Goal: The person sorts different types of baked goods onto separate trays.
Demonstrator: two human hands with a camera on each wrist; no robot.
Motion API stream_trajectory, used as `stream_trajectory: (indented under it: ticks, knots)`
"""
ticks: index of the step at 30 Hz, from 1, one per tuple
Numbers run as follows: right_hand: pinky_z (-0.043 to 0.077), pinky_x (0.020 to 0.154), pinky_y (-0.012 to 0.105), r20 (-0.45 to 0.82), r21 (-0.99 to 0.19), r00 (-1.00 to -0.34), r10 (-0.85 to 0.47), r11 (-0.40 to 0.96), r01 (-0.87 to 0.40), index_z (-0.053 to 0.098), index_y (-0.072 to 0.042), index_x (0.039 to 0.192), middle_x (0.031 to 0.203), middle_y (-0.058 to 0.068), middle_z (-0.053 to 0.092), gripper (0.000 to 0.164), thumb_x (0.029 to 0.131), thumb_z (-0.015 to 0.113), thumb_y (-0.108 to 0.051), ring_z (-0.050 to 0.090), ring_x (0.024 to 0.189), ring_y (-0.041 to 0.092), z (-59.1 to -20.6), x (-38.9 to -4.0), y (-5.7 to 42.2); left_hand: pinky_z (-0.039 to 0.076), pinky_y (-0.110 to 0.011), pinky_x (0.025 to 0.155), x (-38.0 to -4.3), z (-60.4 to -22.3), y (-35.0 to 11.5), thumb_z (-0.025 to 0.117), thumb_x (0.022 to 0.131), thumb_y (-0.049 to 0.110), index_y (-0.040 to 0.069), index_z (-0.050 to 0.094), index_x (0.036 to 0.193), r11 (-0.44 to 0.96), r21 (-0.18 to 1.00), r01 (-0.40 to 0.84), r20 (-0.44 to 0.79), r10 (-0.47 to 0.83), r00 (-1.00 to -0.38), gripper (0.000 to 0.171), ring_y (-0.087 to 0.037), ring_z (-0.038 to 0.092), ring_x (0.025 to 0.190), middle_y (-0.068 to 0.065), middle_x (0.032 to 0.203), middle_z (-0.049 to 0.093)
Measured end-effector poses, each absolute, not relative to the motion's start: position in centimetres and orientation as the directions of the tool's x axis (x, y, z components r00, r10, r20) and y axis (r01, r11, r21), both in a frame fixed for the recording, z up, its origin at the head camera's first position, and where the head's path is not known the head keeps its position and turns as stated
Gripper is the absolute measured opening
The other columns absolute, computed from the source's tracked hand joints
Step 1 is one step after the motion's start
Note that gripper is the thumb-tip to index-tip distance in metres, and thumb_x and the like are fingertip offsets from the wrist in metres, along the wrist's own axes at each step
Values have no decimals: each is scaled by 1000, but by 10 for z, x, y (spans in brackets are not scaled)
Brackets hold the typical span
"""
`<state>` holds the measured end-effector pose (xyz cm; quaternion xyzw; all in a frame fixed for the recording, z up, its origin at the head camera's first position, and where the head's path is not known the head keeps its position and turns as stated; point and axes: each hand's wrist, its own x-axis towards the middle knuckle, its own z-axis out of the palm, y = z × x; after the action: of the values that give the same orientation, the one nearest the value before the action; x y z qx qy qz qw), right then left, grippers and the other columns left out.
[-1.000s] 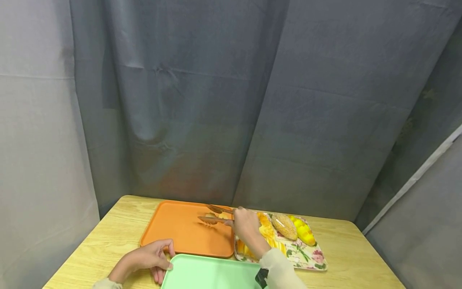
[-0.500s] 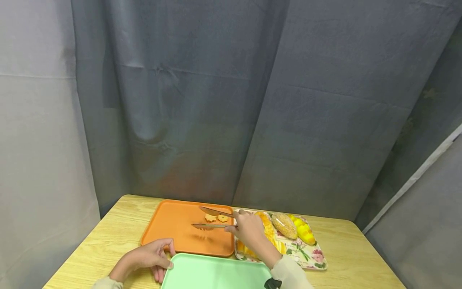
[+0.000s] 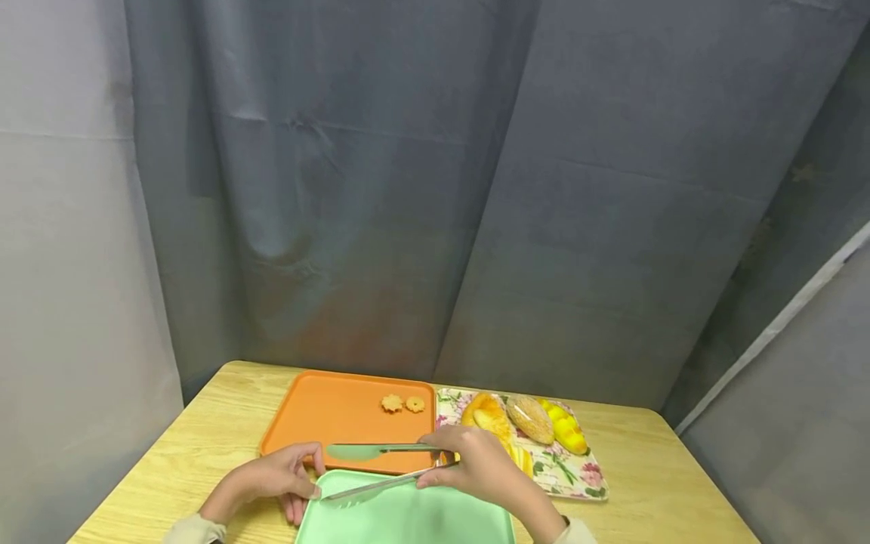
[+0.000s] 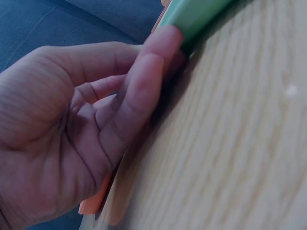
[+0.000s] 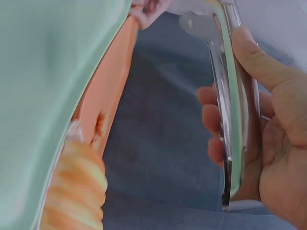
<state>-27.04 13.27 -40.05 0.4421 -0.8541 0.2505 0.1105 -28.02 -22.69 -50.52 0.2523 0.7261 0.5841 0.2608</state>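
Note:
My left hand (image 3: 272,483) is at the far left corner of a light green tray (image 3: 408,521). In the left wrist view, its thumb and fingers pinch the rim of that green tray (image 4: 201,17). My right hand (image 3: 476,465) grips metal tongs (image 3: 360,451), whose arms stand spread apart with nothing between their tips. They reach leftward over the green tray's far edge. The right wrist view has the thumb on one side of the tongs (image 5: 235,115) and the fingers on the other. Two scalloped cookies (image 3: 391,403) lie on an orange tray (image 3: 326,412) behind.
Right of the orange tray is a floral tray (image 3: 564,476) bearing several breads. Among them are an oval seeded loaf (image 3: 530,420), a yellow braided bread (image 3: 569,434) and a golden curved bread (image 3: 485,415). The wooden table (image 3: 652,468) ends at grey curtains (image 3: 381,227).
My right hand has drawn the tongs from the cookies on the orange tray back toward me, over the green tray. The cookies now lie uncovered. My left hand keeps its place at the green tray.

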Motion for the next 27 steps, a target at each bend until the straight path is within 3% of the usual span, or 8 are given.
stream_trajectory:
  ticks: [5,11,18,24,27]
  knots:
    - [47,63,11,415,-314,-480,-773,374,-873,69,-18,107,89,-10,69,43,75,69,-47,56,69,-2,-400,-256,126,53,-28,46,-282,-505,-228,60,89,6,-9,37,104,193,978,77,-76,676,-733,31,-17,64,50,-12,61,66]
    - [39,63,1,362,-249,-405,-840,332,-910,70,-21,106,87,-15,66,44,76,66,-52,53,69,-9,-399,-241,118,54,-29,47,-282,-506,-228,61,89,7,-10,38,107,197,978,65,-87,673,-735,33,-17,64,50,-9,60,63]
    - [42,64,3,168,-327,-440,-882,371,-869,69,-25,108,92,-19,67,31,81,69,-39,55,77,-12,-402,-225,111,54,-29,47,-280,-506,-226,61,89,6,-12,38,107,190,979,71,-79,679,-730,35,-17,65,51,-17,62,66]
    - [37,58,0,133,-254,-371,-919,330,-909,69,-28,106,83,-18,64,22,86,65,-36,50,68,-14,-407,-222,104,54,-31,46,-281,-504,-226,60,89,5,-11,37,107,185,980,73,-75,686,-724,34,-17,65,51,-18,62,66]
    - [39,62,0,108,-289,-378,-920,335,-897,68,-30,107,86,-21,65,22,87,63,-39,51,72,-16,-409,-221,102,54,-29,47,-281,-504,-227,61,89,6,-11,38,107,185,980,69,-78,683,-726,34,-17,65,51,-16,62,66]
